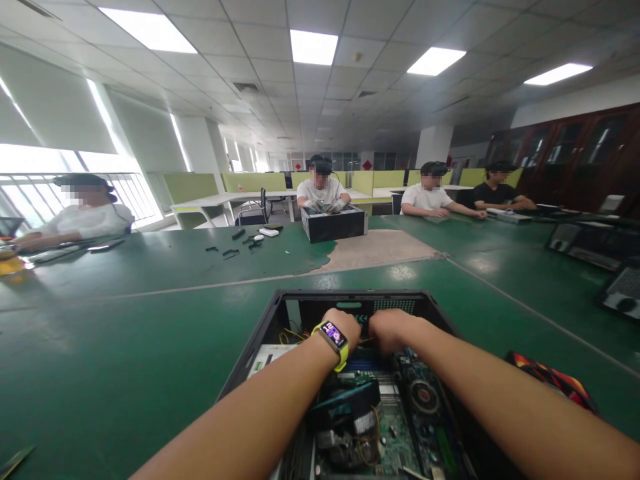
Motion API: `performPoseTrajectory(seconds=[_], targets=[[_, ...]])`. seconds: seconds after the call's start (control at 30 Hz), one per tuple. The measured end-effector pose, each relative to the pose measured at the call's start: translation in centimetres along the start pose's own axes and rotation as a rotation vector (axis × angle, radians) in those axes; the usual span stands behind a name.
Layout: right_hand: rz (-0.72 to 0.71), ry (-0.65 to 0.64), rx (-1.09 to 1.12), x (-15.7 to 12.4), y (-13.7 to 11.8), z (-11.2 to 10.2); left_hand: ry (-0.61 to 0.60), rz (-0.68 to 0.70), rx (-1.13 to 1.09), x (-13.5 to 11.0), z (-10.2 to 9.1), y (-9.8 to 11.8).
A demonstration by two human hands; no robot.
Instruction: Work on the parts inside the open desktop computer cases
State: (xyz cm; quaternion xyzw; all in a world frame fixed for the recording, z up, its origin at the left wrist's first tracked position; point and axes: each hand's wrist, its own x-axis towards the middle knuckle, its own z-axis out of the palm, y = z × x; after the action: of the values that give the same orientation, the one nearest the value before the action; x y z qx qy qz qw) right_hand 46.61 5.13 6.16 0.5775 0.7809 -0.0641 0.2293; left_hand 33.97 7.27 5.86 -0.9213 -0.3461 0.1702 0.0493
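Observation:
Open in front of me lies a black computer case (431, 299), its inside facing up. Both hands reach into its far part. My left hand (345, 325), with a smartwatch (334, 335) on a yellow-green strap at the wrist, is closed, its fingertips hidden. Just beside it my right hand (393, 327) is curled closed too; what its fingers hold cannot be made out. Below the hands are a green motherboard (393, 427), a dark cooler (345, 408) and a card with a round fan (424, 396). Yellow wires (289, 337) run along the case's left side.
A red-and-black patterned item (553, 380) lies right of the case on the green table (150, 353). Across it, a person (323, 190) works at another case (336, 227). Small dark parts (254, 245) lie nearby. More people sit left and right.

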Motion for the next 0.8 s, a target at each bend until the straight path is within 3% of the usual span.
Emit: performPoseTrajectory(seconds=[0.33, 0.57, 0.67, 0.8], targets=[[0.02, -0.003, -0.021, 0.7, -0.7, 0.6, -0.067, -0.032, 0.018, 0.0, 0.2, 0.6], [0.044, -0.024, 0.047, -0.1, 0.1, -0.2, -0.059, -0.038, 0.001, -0.1, 0.1, 0.4], [0.064, 0.023, 0.123, -1.4, 0.7, -1.2, 0.002, -0.034, -0.028, -0.7, -1.2, -0.5], [-0.095, 0.075, 0.343, -4.8, 0.6, -3.7, 0.193, 0.132, -0.195, -4.1, -4.2, -1.1]])
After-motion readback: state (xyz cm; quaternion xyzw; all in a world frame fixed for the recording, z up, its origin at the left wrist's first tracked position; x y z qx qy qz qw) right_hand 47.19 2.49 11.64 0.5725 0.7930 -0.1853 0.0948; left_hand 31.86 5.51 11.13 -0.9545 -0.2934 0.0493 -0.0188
